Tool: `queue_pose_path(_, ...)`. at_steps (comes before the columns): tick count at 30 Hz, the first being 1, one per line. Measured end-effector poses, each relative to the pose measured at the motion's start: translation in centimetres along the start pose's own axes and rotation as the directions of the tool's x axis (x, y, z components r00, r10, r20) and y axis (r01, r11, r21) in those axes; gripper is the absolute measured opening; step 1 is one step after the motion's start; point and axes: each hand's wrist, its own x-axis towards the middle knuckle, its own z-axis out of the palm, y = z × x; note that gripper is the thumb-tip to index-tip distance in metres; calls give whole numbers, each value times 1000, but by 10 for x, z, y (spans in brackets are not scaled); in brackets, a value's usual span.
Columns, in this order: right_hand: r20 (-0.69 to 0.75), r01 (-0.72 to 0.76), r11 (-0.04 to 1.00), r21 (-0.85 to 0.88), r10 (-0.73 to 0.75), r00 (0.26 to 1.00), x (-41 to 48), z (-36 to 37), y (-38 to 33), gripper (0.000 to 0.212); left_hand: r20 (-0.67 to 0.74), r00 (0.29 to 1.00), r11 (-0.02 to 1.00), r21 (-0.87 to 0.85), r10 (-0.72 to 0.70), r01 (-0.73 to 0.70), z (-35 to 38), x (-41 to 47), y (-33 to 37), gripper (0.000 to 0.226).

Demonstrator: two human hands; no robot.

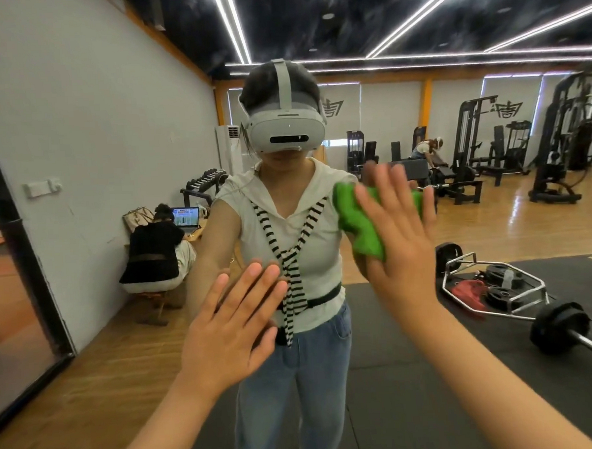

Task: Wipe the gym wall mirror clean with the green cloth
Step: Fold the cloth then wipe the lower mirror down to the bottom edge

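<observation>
The wall mirror fills nearly the whole view and reflects me and the gym behind. My right hand lies flat with fingers spread, pressing the green cloth against the glass at chest height, right of centre. The cloth is bunched and sticks out to the left of the palm and a little past the fingertips. My left hand rests flat on the glass lower and to the left, fingers apart, with nothing in it.
The mirror's black frame edge runs down the left side. All else is reflection: a seated person at a laptop, a hex barbell with plates on a black mat, and weight machines at the back.
</observation>
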Motion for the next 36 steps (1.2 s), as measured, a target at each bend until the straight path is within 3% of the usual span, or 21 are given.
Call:
queue_pose_path(2, -86, -135, 990, 30, 137, 987, 11, 12, -26, 72, 1, 1000, 1000, -2, -1, 1, 0, 0, 1, 66)
queue_pose_path(3, -85, -124, 992, 24, 126, 988, 8, 20, -40, 74, 1, 1000, 1000, 0, -1, 1, -1, 0, 1, 67)
queue_pose_path(7, 110, 204, 977, 60, -209, 972, -25, 31, -55, 58, 11, 1000, 1000, -7, -1, 1, -4, 1, -1, 71)
queue_pose_path(9, 139, 234, 971, 47, -238, 961, -23, 22, -39, 63, 42, 999, 1000, -16, -1, 2, -7, 3, -2, 71)
queue_pose_path(11, 99, 104, 993, 57, -110, 989, -7, 13, -30, 75, 62, 998, 999, -34, 7, -5, -13, 4, -2, 68)
queue_pose_path(14, -43, -196, 974, 117, 203, 978, 33, 12, -38, 65, 21, 1000, 999, -46, 2, -1, -26, 6, -16, 62)
queue_pose_path(16, -59, -233, 968, 97, 239, 969, 43, 24, -67, 64, -17, 998, 997, -34, -66, 66, -36, 12, -40, 62)
queue_pose_path(18, 41, -62, 996, 71, 59, 997, 27, 44, -100, 70, -34, 984, 984, -33, -173, 172, -46, 22, -72, 64)
queue_pose_path(20, 147, 183, 982, 54, -189, 971, -4, 60, -119, 66, -21, 964, 963, -37, -266, 265, -53, 23, -104, 65)
queue_pose_path(22, 173, 249, 968, 42, -253, 952, -22, 60, -113, 62, -4, 960, 960, -8, -278, 278, -54, 12, -129, 66)
queue_pose_path(24, 137, 129, 989, 70, -138, 981, -15, 54, -107, 69, 17, 974, 974, 20, -228, 228, -49, -7, -146, 67)
queue_pose_path(26, 43, -123, 985, 118, 119, 992, 9, 50, -107, 63, 21, 980, 980, 31, -197, 196, -44, -19, -150, 66)
queue_pose_path(28, -103, -385, 909, 158, 403, 910, 40, 50, -111, 68, 17, 982, 982, 21, -188, 188, -42, -20, -150, 66)
queue_pose_path(30, -243, -514, 835, 198, 550, 799, 63, 59, -123, 70, 4, 984, 984, 18, -177, 176, -43, -18, -151, 67)
queue_pose_path(32, -267, -524, 837, 159, 547, 793, 71, 71, -142, 71, -1, 984, 984, 18, -176, 176, -43, -18, -152, 67)
queue_pose_path(36, 5, -279, 958, 64, 279, 960, 41, 69, -152, 70, -6, 985, 984, -27, -175, 174, -42, -19, -151, 66)
